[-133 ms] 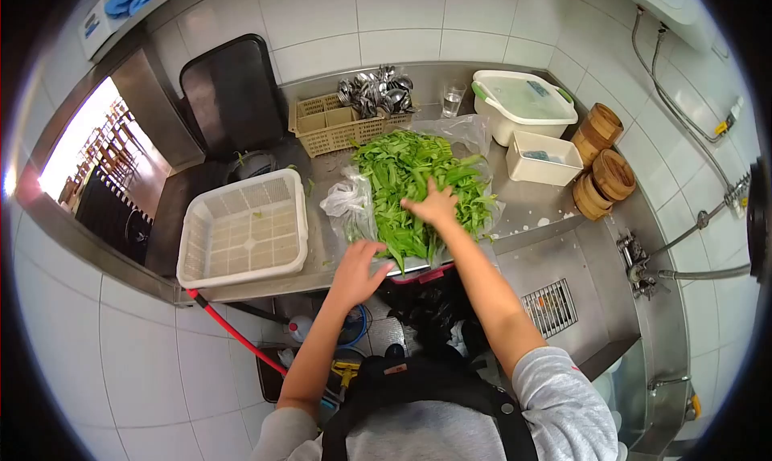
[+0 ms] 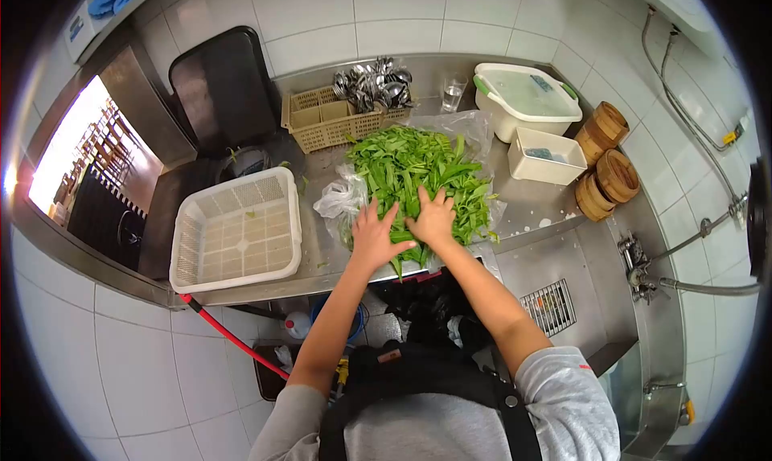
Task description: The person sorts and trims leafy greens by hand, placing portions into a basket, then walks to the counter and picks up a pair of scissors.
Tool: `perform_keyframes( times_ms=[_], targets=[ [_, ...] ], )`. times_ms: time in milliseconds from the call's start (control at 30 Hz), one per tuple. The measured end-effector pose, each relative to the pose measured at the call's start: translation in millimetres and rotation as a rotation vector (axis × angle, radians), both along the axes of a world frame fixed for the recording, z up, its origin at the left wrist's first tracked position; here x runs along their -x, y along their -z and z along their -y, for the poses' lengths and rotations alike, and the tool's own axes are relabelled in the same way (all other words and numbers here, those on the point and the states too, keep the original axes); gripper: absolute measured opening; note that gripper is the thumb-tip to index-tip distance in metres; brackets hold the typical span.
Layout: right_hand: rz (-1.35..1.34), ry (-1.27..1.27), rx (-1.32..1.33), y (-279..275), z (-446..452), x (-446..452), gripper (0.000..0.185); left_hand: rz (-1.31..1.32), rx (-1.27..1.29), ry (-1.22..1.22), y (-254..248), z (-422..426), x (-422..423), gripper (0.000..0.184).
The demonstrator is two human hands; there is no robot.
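Note:
A heap of leafy greens (image 2: 418,159) lies on a clear plastic bag (image 2: 474,131) on the steel counter. My left hand (image 2: 375,234) rests on the near left side of the heap, fingers spread and pointing away from me. Beside it, my right hand (image 2: 433,220) presses on the near middle of the greens with its fingers apart. Neither hand visibly grips any leaves. The bag's bunched white edge (image 2: 341,197) sits just left of the heap.
To the left stands a white perforated basket (image 2: 293,220) with a leaf scrap in it. Behind are a cutlery rack (image 2: 322,137) of spoons, a glass (image 2: 453,95) and a lidded white tub (image 2: 492,115). A small bin (image 2: 547,170), wooden steamers (image 2: 618,176) and a sink (image 2: 591,276) are at right.
My left hand has moved from the counter's front edge up and right onto the greens. My right hand has drawn slightly toward me on the heap.

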State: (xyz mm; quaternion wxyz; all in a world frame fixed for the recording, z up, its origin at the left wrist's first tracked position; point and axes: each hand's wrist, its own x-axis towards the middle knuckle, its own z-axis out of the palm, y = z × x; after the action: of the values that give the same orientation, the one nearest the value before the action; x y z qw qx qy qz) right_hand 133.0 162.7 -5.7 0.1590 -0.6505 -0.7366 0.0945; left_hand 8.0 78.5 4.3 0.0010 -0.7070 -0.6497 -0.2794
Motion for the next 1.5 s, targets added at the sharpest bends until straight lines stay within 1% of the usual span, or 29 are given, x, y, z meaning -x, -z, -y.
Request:
perform_keyframes(
  times_ms=[33,67,100,133,167,233,300,333,367,400,433,500,567,633,767,800,833,900,967,1000,1100,1200,1233,1300,1367,1400,1433,1467,1500],
  targets=[
    [-0.019,-0.066,-0.028,8,1,-14,0.075,-0.136,-0.073,-0.088,5,-3,-6,0.056],
    [-0.112,-0.094,-0.108,22,-3,-30,0.061,-0.125,-0.046,-0.099,22,-11,0,0.056],
    [-0.238,-0.099,-0.166,30,-15,-40,0.054,0.027,0.017,-0.009,48,-27,18,0.055],
    [-0.354,-0.121,-0.180,37,-30,-53,0.052,0.190,0.075,0.077,65,-39,27,0.055],
    [-0.473,-0.143,-0.192,43,-45,-64,0.051,0.200,0.082,0.054,68,-47,33,0.055],
    [-0.642,-0.086,-0.350,53,-73,-78,0.049,0.414,0.177,0.057,71,-56,43,0.055],
    [-0.823,0.054,-0.258,42,-91,-84,0.052,0.261,0.143,-0.094,59,-48,18,0.054],
    [-0.777,0.122,-0.252,34,-92,-73,0.056,0.123,0.122,-0.194,58,-43,2,0.057],
    [-0.730,0.185,-0.238,24,-85,-58,0.060,0.104,0.223,-0.216,54,-35,-10,0.065],
    [-0.671,0.148,-0.121,16,-73,-43,0.075,0.033,0.171,-0.190,61,-26,-17,0.076],
    [-0.676,0.099,-0.088,17,-61,-33,0.075,0.107,0.043,-0.148,59,-11,-21,0.086],
    [-0.003,-0.108,-0.056,16,-47,-22,0.090,0.147,0.006,-0.206,38,21,-18,0.087],
    [0.012,-0.174,0.141,-16,-56,-27,0.102,0.203,-0.125,-0.178,22,47,-1,0.081],
    [0.007,-0.292,0.327,-34,-76,-49,0.106,0.218,-0.261,-0.281,16,77,29,0.050],
    [0.014,-0.380,0.285,-89,-85,-70,0.097,0.266,-0.331,-0.549,18,80,153,0.010],
    [-0.028,-0.361,0.266,-94,-84,-68,0.090,0.360,-0.221,-0.592,22,69,195,0.009],
    [-0.034,-0.301,0.277,-100,-83,-64,0.084,0.309,0.005,-0.738,17,57,228,0.011],
    [-0.051,-0.213,0.258,-106,-78,-55,0.081,0.222,0.236,-0.885,41,23,294,0.014],
    [-0.081,-0.170,0.286,-99,-73,-51,0.078,0.171,0.130,-0.879,61,0,322,0.018],
    [-0.106,-0.151,0.208,-94,-68,-51,0.075,0.166,0.132,-0.875,76,-6,331,0.018],
    [-0.153,-0.090,0.120,-85,-57,-51,0.067,0.051,0.115,-0.707,117,-29,357,0.021],
    [-0.245,0.000,0.180,-79,-45,-61,0.061,0.039,0.297,-0.616,132,-41,371,0.021],
    [-0.271,0.013,0.073,-76,-40,-66,0.057,-0.057,0.389,-0.599,133,-45,372,0.017],
    [-0.297,0.046,-0.049,-65,-36,-82,0.053,-0.160,0.465,-0.560,110,-58,370,0.014],
    [-0.288,-0.003,-0.247,-49,-35,-107,0.047,-0.006,0.309,-0.388,72,-69,364,0.008],
    [-0.290,0.021,-0.250,-48,-32,-108,0.047,-0.015,0.308,-0.366,44,-78,353,0.008],
    [-0.308,0.081,-0.245,-47,-26,-111,0.047,0.115,0.203,-0.286,15,-87,336,0.009],
    [-0.321,0.140,-0.239,-46,-20,-114,0.046,0.251,0.103,-0.207,-1,-97,321,0.010],
    [-0.314,0.161,-0.235,-43,-15,-115,0.046,0.253,0.114,-0.187,-7,-110,309,0.010]
  ],
)
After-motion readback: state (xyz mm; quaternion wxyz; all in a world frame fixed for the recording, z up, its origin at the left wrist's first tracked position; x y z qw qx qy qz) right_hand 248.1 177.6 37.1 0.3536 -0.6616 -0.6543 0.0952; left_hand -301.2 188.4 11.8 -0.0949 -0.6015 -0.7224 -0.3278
